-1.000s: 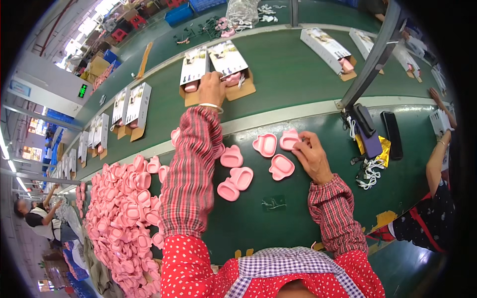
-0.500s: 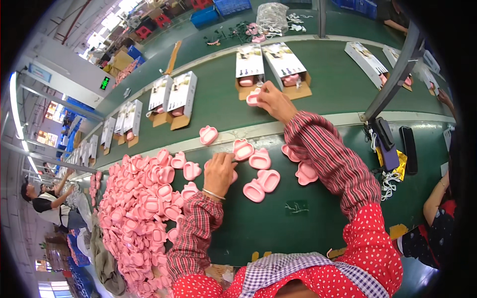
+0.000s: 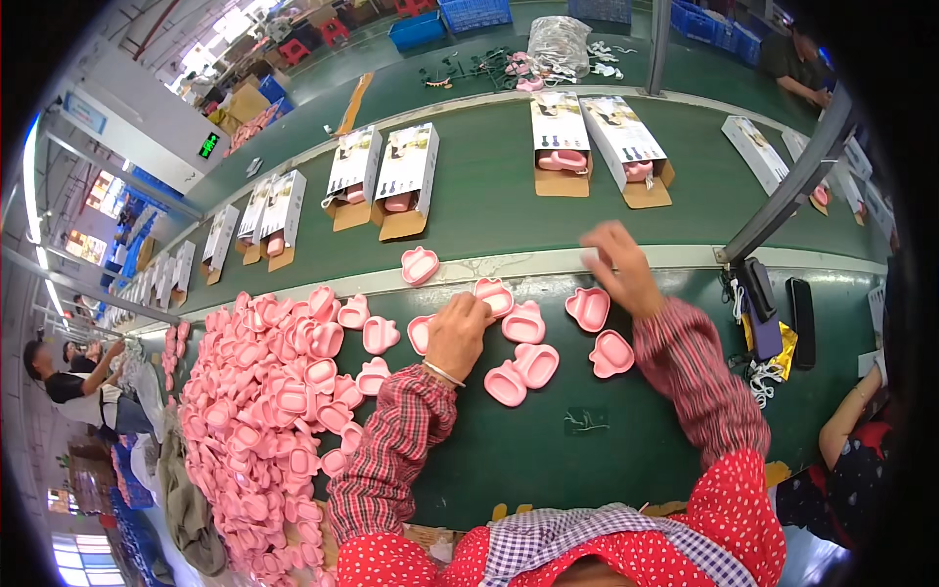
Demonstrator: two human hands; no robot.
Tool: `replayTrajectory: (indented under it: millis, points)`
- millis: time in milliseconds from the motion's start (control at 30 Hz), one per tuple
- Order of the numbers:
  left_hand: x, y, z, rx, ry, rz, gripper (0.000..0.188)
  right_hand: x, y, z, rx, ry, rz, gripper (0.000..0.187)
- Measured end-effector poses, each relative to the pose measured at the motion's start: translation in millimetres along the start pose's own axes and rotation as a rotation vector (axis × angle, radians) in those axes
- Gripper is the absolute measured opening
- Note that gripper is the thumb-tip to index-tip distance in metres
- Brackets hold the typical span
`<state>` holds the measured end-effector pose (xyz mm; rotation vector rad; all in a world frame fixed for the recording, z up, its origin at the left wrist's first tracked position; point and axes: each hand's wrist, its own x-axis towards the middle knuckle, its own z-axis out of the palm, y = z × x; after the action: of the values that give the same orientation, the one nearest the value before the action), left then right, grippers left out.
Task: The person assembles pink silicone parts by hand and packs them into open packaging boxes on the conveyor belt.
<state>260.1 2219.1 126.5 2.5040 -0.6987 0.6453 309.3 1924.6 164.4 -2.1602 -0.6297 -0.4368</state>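
Note:
My left hand (image 3: 458, 338) is closed, its fingertips on the edge of a pink cloud-shaped plastic shell (image 3: 495, 294) lying on the green bench. A second pink shell (image 3: 420, 334) is partly hidden behind that hand. My right hand (image 3: 624, 271), slightly blurred, is over the pale rail with fingers apart and nothing in them. Below it lie two loose shells, one (image 3: 588, 309) nearer the rail and another (image 3: 612, 353). Beyond the rail, an open white box (image 3: 558, 122) holds a pink piece (image 3: 562, 161) at its mouth, beside another open box (image 3: 623, 129).
A large heap of pink shells (image 3: 264, 411) covers the bench at left. More open boxes (image 3: 406, 171) stand along the green belt (image 3: 489, 220). A metal post (image 3: 792, 186) rises at right, near phones (image 3: 768, 323) and white cable. Another person's arm (image 3: 849, 411) is at the right edge.
My right hand has let go of a pink shell at the left box and drawn back toward me. My left hand has moved slightly right to another shell. The boxes appear farther right in view.

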Motion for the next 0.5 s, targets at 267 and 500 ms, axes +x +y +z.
replayTrajectory:
  millis: [267,500]
  points:
    - [60.0,-82.9,-54.4,0.153,0.023,-0.204,0.013,-105.0,-50.3,-12.2,-0.126,0.035,0.034,0.014]
    - [128.8,-125.6,-28.3,0.313,-0.189,-0.282,0.01,-105.1,-75.7,4.5,-0.131,0.079,0.051,0.008]
